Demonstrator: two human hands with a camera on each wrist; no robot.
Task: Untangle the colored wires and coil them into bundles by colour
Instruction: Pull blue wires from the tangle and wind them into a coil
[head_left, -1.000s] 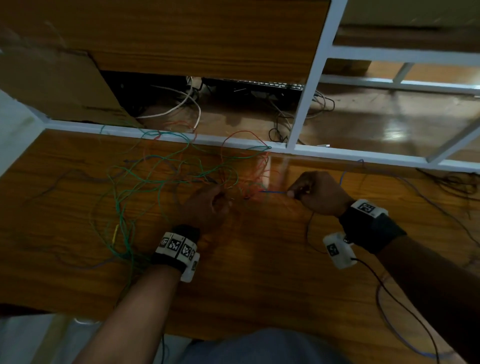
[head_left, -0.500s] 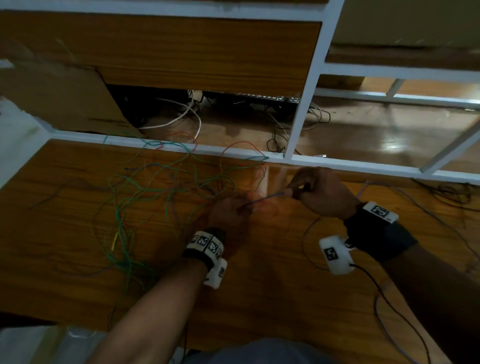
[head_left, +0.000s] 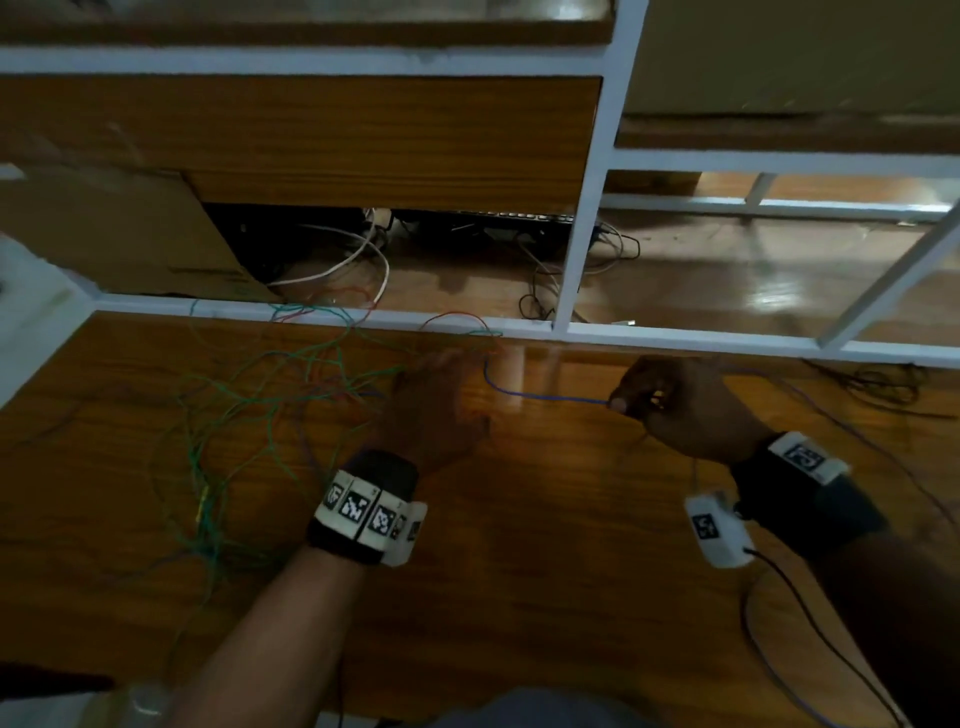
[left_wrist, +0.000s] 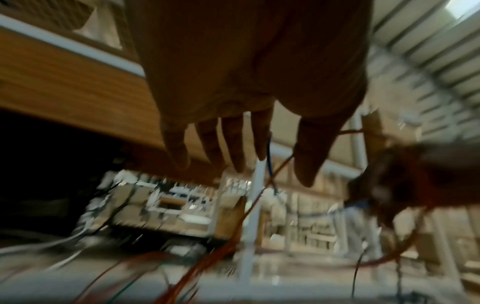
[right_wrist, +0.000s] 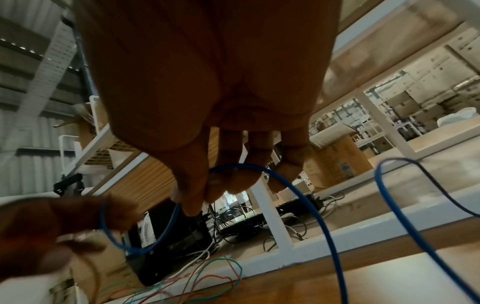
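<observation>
A tangle of thin green and red wires (head_left: 270, 395) lies on the left half of the wooden table (head_left: 519, 571). A blue wire (head_left: 545, 397) runs taut out of the tangle to my right hand (head_left: 621, 402), which pinches it between thumb and forefinger (right_wrist: 193, 203). From the pinch the blue wire (right_wrist: 306, 197) loops down toward the table. My left hand (head_left: 457, 364) hovers at the right edge of the tangle with straight, spread fingers (left_wrist: 239, 144). The blue wire (left_wrist: 269, 162) and a red wire pass between its forefinger and thumb, and neither is gripped.
A white frame rail (head_left: 675, 340) edges the table's far side, with a white post (head_left: 587, 218) rising from it. Loose cables (head_left: 353, 260) lie on the floor behind. Dark wires (head_left: 883, 379) lie at the right edge. The wrist camera's black lead (head_left: 810, 613) trails by my right forearm.
My left hand has let go of the wires, opened its fingers and moved right and toward the rail. The right hand has drawn the blue wire rightward, so a longer stretch is free.
</observation>
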